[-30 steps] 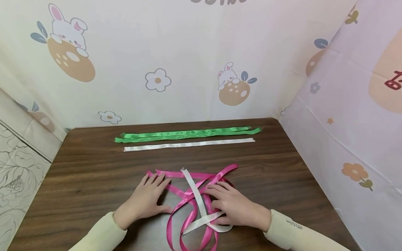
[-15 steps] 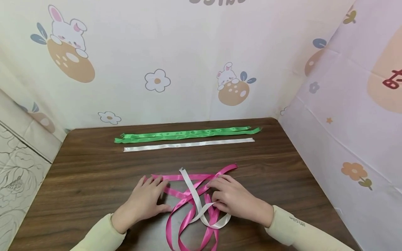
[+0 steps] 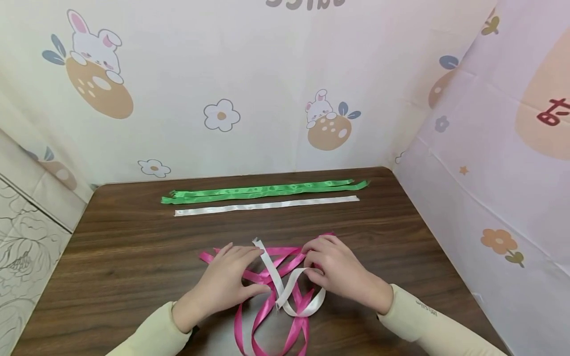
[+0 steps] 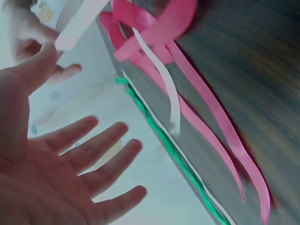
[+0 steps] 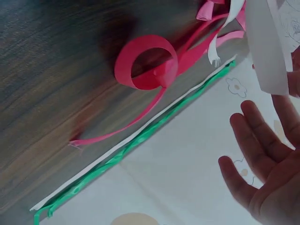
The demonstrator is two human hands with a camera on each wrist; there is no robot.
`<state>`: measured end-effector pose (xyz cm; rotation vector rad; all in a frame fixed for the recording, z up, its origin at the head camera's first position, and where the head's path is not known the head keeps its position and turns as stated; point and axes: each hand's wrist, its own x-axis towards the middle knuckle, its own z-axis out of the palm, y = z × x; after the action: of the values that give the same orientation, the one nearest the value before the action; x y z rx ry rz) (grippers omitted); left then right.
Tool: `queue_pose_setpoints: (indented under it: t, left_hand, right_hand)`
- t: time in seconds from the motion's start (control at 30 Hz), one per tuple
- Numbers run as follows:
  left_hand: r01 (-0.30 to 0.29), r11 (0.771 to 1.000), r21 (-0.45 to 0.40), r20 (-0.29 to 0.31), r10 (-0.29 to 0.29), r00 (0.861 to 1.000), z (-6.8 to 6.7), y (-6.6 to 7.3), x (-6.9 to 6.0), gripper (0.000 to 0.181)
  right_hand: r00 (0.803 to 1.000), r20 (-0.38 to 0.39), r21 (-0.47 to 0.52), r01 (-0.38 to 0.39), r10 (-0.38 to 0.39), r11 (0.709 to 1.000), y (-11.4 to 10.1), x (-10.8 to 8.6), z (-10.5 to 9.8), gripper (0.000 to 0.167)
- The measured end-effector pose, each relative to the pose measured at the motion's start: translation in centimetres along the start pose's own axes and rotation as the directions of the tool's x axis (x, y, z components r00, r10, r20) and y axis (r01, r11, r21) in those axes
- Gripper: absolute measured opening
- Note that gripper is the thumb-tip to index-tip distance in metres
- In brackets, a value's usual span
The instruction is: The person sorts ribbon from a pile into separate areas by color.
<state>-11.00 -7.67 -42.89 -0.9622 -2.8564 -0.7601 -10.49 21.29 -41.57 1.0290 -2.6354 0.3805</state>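
My right hand (image 3: 338, 264) pinches a white satin ribbon (image 3: 290, 289) between thumb and fingers. That ribbon bends in a raised loop, and its free end hangs toward my left hand (image 3: 229, 274). The left hand is held over the left part of the tangle, its fingers spread in the left wrist view with nothing gripped. Below both hands lie tangled pink ribbons (image 3: 299, 329) with several loops. The white ribbon's other end lies across them. In the right wrist view a pink coil (image 5: 124, 63) stands on the table beyond the hand.
Green ribbons (image 3: 262, 190) and one white ribbon (image 3: 267, 205) lie stretched out along the back of the dark wooden table (image 3: 133, 257). A printed cloth (image 3: 267, 74) hangs behind the table and along the right side.
My right hand has moved up and slightly right, drawing the white ribbon's end up out of the tangle. My left hand has shifted right and lifted off the pink ribbon ends.
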Motion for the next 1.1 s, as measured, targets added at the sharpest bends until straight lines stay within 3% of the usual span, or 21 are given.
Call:
queue_pose_setpoints:
  t: [0.17, 0.43, 0.77, 0.97, 1.1]
  left_hand:
    - [-0.06, 0.998, -0.006, -0.078, 0.059, 0.995, 0.5, 0.9, 0.6, 0.075]
    - [-0.117, 0.993, -0.018, -0.146, 0.114, 0.983, 2.1, 1.7, 1.8, 0.073]
    - [-0.189, 0.982, -0.013, -0.273, 0.178, 0.945, 3.5, 1.5, 2.4, 0.052]
    - [-0.257, 0.966, 0.003, -0.367, 0.241, 0.899, 3.7, 1.1, 2.5, 0.026]
    - [-0.27, 0.963, 0.019, -0.391, 0.256, 0.884, 3.6, 0.9, 2.6, 0.02]
  right_hand:
    - [0.997, -0.033, 0.008, -0.063, 0.063, 0.998, -0.2, 0.3, -0.5, 0.023]
    - [0.993, -0.065, 0.026, -0.098, 0.099, 0.995, -0.1, 0.8, -0.7, 0.029]
    - [0.99, -0.059, 0.056, -0.124, 0.128, 0.991, -0.3, 1.3, -1.1, 0.029]
    - [0.988, -0.04, 0.056, -0.144, 0.146, 0.988, -0.2, 1.3, -1.2, 0.028]
    - [0.989, -0.038, 0.045, -0.143, 0.145, 0.989, -0.2, 1.4, -1.0, 0.027]
